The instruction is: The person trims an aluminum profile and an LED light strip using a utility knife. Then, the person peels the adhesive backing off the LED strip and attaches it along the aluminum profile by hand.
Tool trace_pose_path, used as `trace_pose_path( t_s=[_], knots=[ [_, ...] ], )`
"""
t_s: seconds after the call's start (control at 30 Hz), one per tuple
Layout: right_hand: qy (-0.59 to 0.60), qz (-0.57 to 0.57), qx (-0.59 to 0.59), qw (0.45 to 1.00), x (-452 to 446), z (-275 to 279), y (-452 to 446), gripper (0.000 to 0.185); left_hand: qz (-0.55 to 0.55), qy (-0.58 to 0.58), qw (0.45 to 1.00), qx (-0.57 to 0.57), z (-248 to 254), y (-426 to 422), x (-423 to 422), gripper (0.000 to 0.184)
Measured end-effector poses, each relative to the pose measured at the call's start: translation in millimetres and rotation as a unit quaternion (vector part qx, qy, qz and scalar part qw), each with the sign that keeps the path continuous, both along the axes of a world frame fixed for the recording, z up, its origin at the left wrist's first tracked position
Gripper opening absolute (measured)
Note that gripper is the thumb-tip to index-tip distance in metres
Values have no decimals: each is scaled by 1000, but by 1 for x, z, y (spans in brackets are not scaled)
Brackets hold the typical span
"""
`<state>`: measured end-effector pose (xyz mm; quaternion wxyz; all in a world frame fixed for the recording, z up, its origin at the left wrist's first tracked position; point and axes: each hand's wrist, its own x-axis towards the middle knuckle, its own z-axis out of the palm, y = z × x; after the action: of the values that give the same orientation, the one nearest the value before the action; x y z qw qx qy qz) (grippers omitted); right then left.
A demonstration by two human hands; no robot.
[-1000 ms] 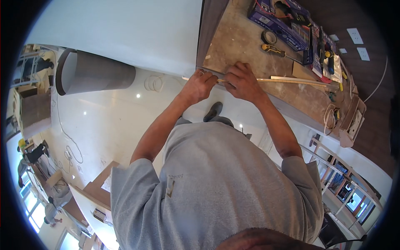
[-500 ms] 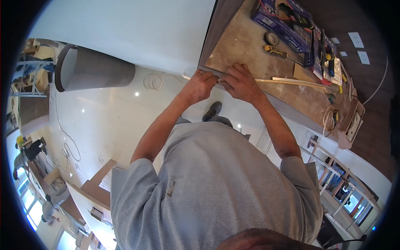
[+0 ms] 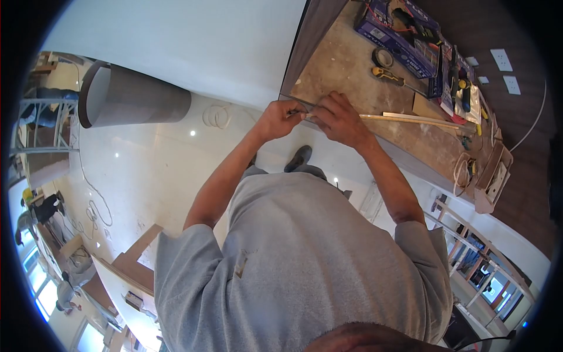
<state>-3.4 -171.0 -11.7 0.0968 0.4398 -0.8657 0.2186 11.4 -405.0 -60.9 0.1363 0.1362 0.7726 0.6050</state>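
My left hand (image 3: pixel 281 121) is at the near corner of the worktop, thumb and fingers pinched together. What it grips is too small to make out. Close beside it, my right hand (image 3: pixel 340 119) is closed around a thin pale strip (image 3: pixel 372 117), whose length runs rightward along the worktop's edge. Between the two hands a short bit of something light shows at the fingertips. Fingers cover most of the strip's end.
The worn wooden worktop (image 3: pixel 340 64) carries a yellow-handled screwdriver (image 3: pixel 387 75), a black tape roll (image 3: pixel 382 57), purple boxes (image 3: pixel 390 35) and loose tools. A white panel (image 3: pixel 187 47) rises ahead. Coiled cable (image 3: pixel 216 116) and a large grey cylinder (image 3: pixel 146 97) are at left; people work far left.
My left hand has turned and its fingers have shifted; the white end that stuck out to its left no longer shows. My right hand stays nearly in place.
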Motion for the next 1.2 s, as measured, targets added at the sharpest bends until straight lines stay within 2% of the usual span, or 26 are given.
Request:
trace_pose_path(
  t_s=[0.17,0.37,0.4,0.47,0.6,0.73,0.8,0.83,0.87,0.9,0.97,1.0,1.03,1.07,1.1,1.13,1.17,1.2],
  knots=[
    [18,-2,3,1000,0,-3,-2,21,-27,-107,994,6,11,0,-3,17],
    [24,0,7,1000,0,-2,-2,20,-46,-174,983,27,5,0,-7,18],
    [25,3,6,1000,1,-2,-2,19,-48,-173,983,27,7,1,-6,18],
    [14,-2,1,1000,-1,-2,-1,20,-13,-66,998,-14,25,6,1,18],
    [-10,-18,-52,998,-1,1,1,23,-41,-61,996,-58,25,7,-1,18],
    [-19,-76,-32,996,15,13,2,26,-34,-83,996,2,10,10,-3,17],
    [30,-127,-57,990,26,26,-2,24,-36,-106,994,11,14,11,-2,16],
    [33,-144,-58,987,38,22,-6,24,-29,-50,998,-7,15,10,0,17],
    [-26,-224,-146,963,55,12,-12,22,-25,7,999,-23,16,11,0,18],
    [-79,-299,-235,921,71,3,-19,20,-47,12,999,-23,15,13,0,18],
    [-303,-385,-370,790,98,-14,-40,16,-9,70,997,-4,12,15,4,17],
    [-388,-405,-435,704,105,-28,-50,18,-28,73,997,-4,12,15,5,17],
    [-378,-416,-444,697,107,-43,-59,18,-11,-12,1000,21,14,15,6,15],
    [-420,-363,-587,589,102,-55,-68,21,8,-96,994,42,15,16,5,13],
    [-445,-291,-709,463,96,-67,-74,24,-6,-90,995,39,12,15,3,13],
    [-432,-293,-719,459,91,-70,-80,24,6,-154,984,90,3,14,1,13],
    [-433,-222,-769,414,86,-73,-85,25,20,-218,966,138,3,13,0,13],
    [-430,-148,-812,367,82,-77,-90,27,8,-217,967,132,1,11,-2,13]
  ],
)
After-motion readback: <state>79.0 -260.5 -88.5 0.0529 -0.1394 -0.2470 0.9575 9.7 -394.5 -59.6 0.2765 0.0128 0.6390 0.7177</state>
